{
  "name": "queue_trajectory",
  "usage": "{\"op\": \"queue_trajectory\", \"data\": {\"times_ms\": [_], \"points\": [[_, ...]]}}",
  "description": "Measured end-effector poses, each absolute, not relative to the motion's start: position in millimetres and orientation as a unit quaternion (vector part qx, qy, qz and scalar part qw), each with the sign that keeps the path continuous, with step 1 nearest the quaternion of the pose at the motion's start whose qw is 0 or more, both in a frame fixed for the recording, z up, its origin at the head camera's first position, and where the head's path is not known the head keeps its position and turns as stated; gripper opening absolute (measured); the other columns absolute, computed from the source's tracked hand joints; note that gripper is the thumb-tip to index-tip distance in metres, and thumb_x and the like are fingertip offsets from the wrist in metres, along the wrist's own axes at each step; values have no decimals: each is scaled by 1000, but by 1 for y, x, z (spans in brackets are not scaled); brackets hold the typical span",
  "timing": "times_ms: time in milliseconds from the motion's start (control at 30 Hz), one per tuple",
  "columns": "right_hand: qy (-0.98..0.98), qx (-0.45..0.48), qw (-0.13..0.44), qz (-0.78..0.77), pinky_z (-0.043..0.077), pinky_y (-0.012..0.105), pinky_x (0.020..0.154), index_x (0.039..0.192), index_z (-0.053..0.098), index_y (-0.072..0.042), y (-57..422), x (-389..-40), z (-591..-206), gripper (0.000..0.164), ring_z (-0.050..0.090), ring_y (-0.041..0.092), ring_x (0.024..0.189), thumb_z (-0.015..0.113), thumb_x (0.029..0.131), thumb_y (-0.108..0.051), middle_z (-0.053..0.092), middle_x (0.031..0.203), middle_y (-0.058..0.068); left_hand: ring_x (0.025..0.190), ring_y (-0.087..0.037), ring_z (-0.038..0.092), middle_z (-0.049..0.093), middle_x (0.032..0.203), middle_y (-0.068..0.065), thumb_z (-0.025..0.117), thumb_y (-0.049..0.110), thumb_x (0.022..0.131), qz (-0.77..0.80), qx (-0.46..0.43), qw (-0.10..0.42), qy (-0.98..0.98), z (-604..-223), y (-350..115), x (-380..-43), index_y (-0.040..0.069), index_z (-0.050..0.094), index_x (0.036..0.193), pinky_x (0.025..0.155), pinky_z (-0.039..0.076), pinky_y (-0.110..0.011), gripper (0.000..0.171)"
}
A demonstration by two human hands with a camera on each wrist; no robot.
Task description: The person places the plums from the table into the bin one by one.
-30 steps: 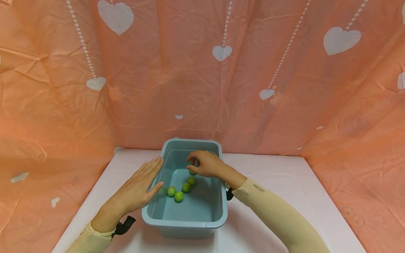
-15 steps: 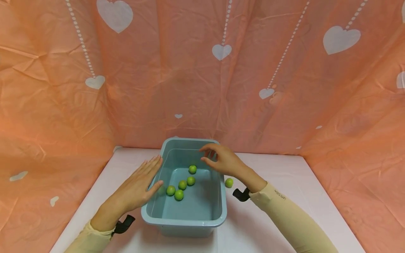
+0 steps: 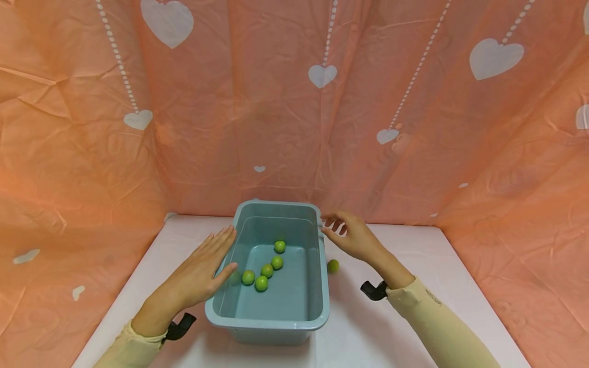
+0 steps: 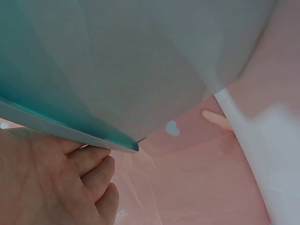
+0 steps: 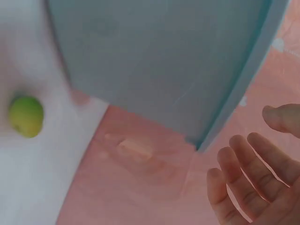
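Observation:
A grey-blue plastic tub (image 3: 269,324) stands on the white table, with several small round green fruits (image 3: 261,283) on its floor. One more green fruit (image 3: 333,266) lies on the table just outside the right wall. My left hand (image 3: 195,278) rests with straight fingers along the left rim; in the left wrist view its fingers (image 4: 91,161) lie against the rim's underside. Beside the far part of the right rim, my right hand (image 3: 352,237) is raised with loosely bent fingers. The right wrist view shows nothing between those fingers (image 5: 229,161) and the thumb.
White cloth covers the table (image 3: 391,306). Orange-pink curtains (image 3: 285,128) with white hearts hang behind and on both sides, the back one close to the tub's far end. Each wrist wears a black mount (image 3: 375,290).
My right hand has moved from inside the tub, over its right rim, to the outside. This uncovered a fruit in the tub and one on the table. My left hand has stayed put.

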State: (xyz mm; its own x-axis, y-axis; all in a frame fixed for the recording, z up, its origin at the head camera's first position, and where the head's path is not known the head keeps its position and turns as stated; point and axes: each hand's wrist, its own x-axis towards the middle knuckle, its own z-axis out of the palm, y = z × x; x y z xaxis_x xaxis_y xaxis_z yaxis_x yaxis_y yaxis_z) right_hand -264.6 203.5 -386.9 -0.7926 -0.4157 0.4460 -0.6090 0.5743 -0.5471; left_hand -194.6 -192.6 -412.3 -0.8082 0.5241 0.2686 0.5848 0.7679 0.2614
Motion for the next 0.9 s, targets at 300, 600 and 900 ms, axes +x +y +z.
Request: {"op": "queue_trajectory", "data": {"times_ms": [300, 600, 900], "points": [[-893, 261, 126, 345, 61, 41, 76, 121, 73, -5, 224, -265, -413, 26, 68, 19, 89, 80, 97, -12, 74, 105, 4, 163, -41, 23, 26, 175, -20, 55, 37, 113, -170, -295, 89, -936, -412, -193, -194, -4, 27, 168, 133, 18, -57, 74], [-903, 241, 110, 339, 60, 35, 77, 121, 73, -4, 239, -264, -439, 27, 69, 20, 89, 81, 96, -12, 77, 106, 3, 162, -42, 24, 27, 175, -20, 55, 37, 113, -169, -299, 96, -934, -412, -193, -194, -4, 27, 167, 131, 20, -59, 74], [-921, 204, 54, 327, 57, 33, 78, 125, 72, -2, 249, -263, -465, 32, 67, 20, 90, 81, 97, -16, 73, 109, 11, 163, -40, 23, 26, 175, -19, 54, 37, 113, -166, -299, 97, -935, -413, -193, -194, -4, 27, 168, 132, 21, -59, 74]]}}
